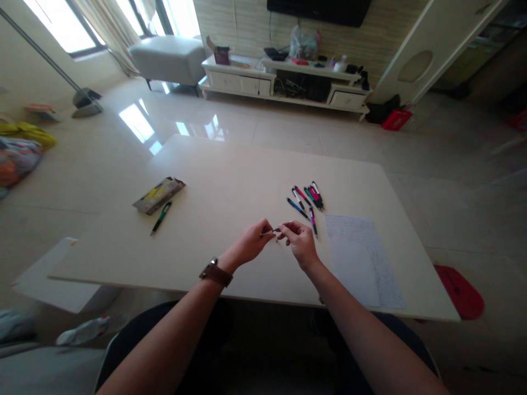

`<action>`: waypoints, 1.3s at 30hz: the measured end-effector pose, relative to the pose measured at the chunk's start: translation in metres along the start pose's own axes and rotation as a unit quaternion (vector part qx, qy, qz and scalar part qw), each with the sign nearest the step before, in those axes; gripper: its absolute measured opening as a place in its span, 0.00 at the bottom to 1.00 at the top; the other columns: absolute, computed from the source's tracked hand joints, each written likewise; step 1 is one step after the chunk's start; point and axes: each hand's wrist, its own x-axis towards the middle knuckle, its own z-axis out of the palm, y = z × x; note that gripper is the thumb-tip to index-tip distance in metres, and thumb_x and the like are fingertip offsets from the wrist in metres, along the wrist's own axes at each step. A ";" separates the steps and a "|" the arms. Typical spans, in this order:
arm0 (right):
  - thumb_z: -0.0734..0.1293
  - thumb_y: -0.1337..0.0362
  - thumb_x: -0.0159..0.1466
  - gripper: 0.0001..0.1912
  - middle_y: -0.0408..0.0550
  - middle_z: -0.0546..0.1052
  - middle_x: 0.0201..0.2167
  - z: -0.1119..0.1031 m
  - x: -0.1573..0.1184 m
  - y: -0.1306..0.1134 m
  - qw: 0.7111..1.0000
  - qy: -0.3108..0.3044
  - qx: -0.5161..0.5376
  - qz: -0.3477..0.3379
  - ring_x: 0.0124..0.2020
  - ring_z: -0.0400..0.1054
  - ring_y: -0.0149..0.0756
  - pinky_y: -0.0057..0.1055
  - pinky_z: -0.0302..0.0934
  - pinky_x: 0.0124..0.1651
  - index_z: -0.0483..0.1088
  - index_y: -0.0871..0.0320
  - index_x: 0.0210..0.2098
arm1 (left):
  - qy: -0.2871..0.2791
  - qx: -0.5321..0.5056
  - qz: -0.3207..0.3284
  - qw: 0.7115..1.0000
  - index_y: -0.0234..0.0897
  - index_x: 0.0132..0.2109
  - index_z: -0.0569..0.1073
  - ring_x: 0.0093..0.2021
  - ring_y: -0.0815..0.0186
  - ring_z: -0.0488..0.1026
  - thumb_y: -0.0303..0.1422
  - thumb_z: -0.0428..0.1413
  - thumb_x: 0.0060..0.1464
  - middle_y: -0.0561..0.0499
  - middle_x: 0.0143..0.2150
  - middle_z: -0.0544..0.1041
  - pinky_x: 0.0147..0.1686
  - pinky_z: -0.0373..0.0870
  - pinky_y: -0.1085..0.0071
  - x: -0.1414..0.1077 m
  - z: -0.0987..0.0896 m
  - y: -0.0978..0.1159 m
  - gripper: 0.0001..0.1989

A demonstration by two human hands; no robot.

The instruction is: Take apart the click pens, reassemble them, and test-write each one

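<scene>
My left hand (254, 240) and my right hand (302, 242) meet above the front half of the white table (222, 175), both with their fingers pinched. Between the fingertips runs a slim pen part (268, 233), pale with a dark piece; its details are too small to make out. The left fingers close on one end of it and the right fingers on the other. Just beyond my right hand lie several click pens (297, 208) with blue, pink, green, white and black barrels. A purple pen (313, 221) is closest to that hand.
Lined paper sheets (356, 260) lie right of my right hand. To the left are a grey-and-yellow packet (160, 195) and a lone green pen (161, 218). A red stool (460, 292) stands by the right edge, and a white TV cabinet (234, 79) is across the floor.
</scene>
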 end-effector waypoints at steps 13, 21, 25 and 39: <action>0.72 0.54 0.54 0.14 0.48 0.79 0.24 -0.002 0.004 0.003 0.999 -0.020 -0.028 0.019 0.22 0.70 0.32 0.26 0.57 0.22 0.75 0.60 0.29 | 0.005 -0.010 0.005 1.000 0.37 0.40 0.70 0.32 0.68 0.68 0.34 0.49 0.63 0.52 0.33 0.75 0.33 0.62 0.71 0.003 0.002 -0.004 0.08; 0.74 0.52 0.52 0.16 0.44 0.75 0.22 -0.001 0.000 0.007 0.997 -0.061 -0.036 0.027 0.22 0.65 0.30 0.27 0.58 0.25 0.78 0.60 0.31 | -0.033 0.043 -0.011 0.998 0.38 0.41 0.67 0.27 0.69 0.64 0.39 0.51 0.61 0.55 0.28 0.72 0.28 0.57 0.72 -0.001 0.006 -0.002 0.08; 0.74 0.57 0.51 0.18 0.43 0.76 0.26 -0.004 0.000 0.014 0.994 -0.066 -0.086 0.030 0.24 0.66 0.30 0.27 0.58 0.27 0.77 0.60 0.39 | -0.037 0.065 -0.028 0.997 0.38 0.42 0.69 0.26 0.69 0.63 0.34 0.54 0.56 0.56 0.26 0.71 0.27 0.54 0.73 0.000 0.004 -0.009 0.07; 0.72 0.54 0.55 0.18 0.46 0.77 0.30 -0.005 0.002 0.016 0.997 -0.028 -0.067 0.026 0.25 0.70 0.31 0.27 0.60 0.27 0.73 0.60 0.38 | -0.056 0.125 -0.004 0.991 0.38 0.39 0.72 0.25 0.70 0.63 0.30 0.54 0.54 0.54 0.27 0.72 0.27 0.54 0.73 -0.002 0.006 -0.010 0.05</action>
